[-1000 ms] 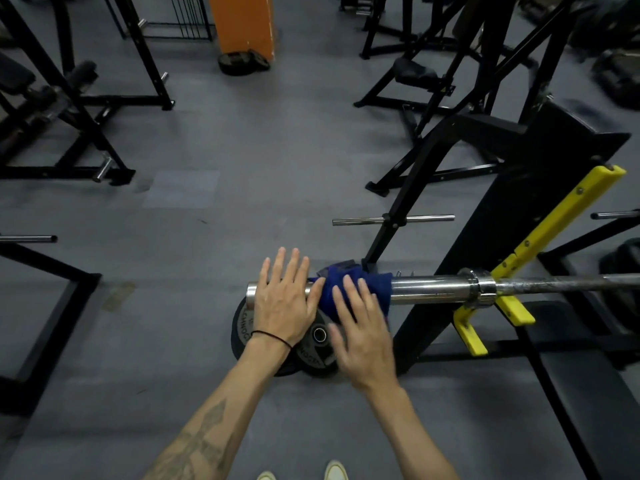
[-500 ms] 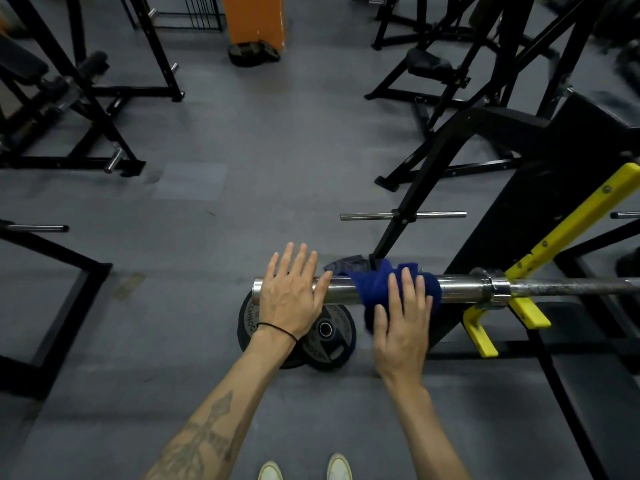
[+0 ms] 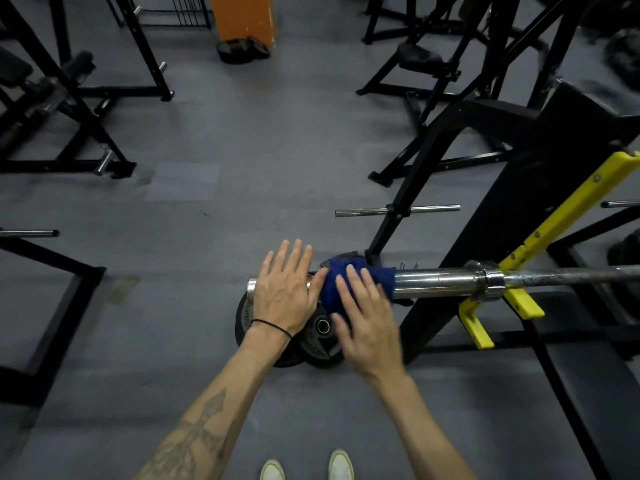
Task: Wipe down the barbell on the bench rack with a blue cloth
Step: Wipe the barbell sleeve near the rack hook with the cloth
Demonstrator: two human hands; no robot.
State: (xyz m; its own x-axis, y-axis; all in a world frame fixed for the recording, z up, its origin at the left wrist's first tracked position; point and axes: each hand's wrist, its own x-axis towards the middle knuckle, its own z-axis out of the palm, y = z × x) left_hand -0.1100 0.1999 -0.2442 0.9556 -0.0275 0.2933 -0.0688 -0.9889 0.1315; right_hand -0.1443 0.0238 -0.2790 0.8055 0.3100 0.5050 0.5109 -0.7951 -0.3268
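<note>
The barbell [image 3: 436, 281] lies across the yellow hooks [image 3: 519, 299] of the black bench rack [image 3: 540, 174], its chrome sleeve pointing left. A blue cloth [image 3: 336, 289] is draped over the sleeve near its left end. My right hand [image 3: 367, 320] presses flat on the cloth, fingers spread over it. My left hand [image 3: 284, 289] rests flat with fingers apart on the sleeve's end, right beside the cloth, with a black band on the wrist.
Two black weight plates [image 3: 311, 334] lie on the grey floor under my hands. Black machine frames [image 3: 79, 109] stand at left and back right. An orange post [image 3: 242, 15] stands at the back. The bench pad [image 3: 588, 393] is at lower right.
My right hand slid the cloth right along the sleeve, then back left beside my left hand. My left hand stayed on the sleeve's end.
</note>
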